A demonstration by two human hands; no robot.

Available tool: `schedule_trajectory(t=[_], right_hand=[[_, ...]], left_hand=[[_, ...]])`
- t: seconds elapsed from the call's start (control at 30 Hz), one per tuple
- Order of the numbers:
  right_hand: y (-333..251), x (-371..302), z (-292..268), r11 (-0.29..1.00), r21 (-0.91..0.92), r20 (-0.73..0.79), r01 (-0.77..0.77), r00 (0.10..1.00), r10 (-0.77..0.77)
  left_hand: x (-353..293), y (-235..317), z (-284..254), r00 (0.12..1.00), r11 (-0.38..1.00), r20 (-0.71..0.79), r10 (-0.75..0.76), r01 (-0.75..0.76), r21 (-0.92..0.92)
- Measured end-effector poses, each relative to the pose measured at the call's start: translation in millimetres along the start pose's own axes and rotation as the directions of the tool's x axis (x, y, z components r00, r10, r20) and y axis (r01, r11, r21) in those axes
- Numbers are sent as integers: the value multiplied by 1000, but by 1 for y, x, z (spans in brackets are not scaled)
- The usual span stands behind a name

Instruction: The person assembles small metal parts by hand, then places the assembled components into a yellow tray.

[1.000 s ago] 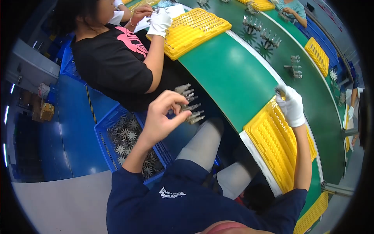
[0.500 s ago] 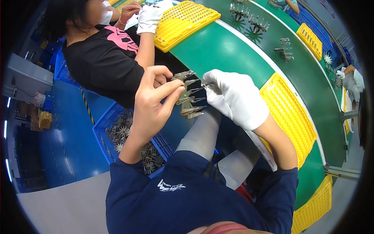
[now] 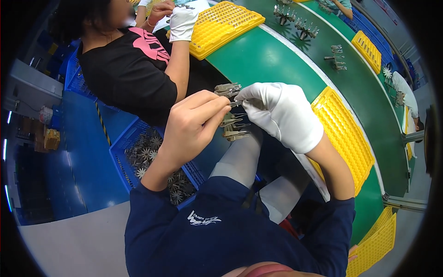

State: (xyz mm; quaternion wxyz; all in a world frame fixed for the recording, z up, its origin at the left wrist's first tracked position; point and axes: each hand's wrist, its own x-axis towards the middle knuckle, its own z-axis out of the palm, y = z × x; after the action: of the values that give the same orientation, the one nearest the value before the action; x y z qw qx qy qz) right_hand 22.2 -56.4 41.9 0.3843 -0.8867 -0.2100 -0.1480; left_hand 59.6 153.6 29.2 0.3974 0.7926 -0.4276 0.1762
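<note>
My bare left hand is closed on a metal multi-armed clip rack, whose several clip-like prongs point to the right, above my knees. Its thumb and forefinger pinch at a middle prong and hide part of the rack's centre. My right hand, in a white glove, meets the tip of that prong with thumb and fingers pressed together. A small metallic bit shows between the two hands; the gloved fingertips cover the rest, so what they pinch cannot be made out.
A blue crate of star-shaped metal racks stands at lower left. Yellow pocketed trays lie on the green bench at right. Beside me at left, a co-worker handles small parts. Racks stand on the conveyor.
My left hand and the rack have shifted slightly right, and its fingers now reach the prong tip by the glove. At lower right, another person's fingers appear at yellow trays, which now stand apart.
</note>
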Motion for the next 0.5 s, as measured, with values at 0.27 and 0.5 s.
schedule_trajectory(t=[0.27, 0.5], right_hand=[[10, -8, 10, 998, 63, -40, -11, 999, 13], [15, -33, -13, 925, 281, -23, -257, 961, 274]], left_hand=[[3, -5, 15, 999, 998, -6, 54, -54, -8], [-1, 8, 27, 998, 997, -33, -45, 42, -63]])
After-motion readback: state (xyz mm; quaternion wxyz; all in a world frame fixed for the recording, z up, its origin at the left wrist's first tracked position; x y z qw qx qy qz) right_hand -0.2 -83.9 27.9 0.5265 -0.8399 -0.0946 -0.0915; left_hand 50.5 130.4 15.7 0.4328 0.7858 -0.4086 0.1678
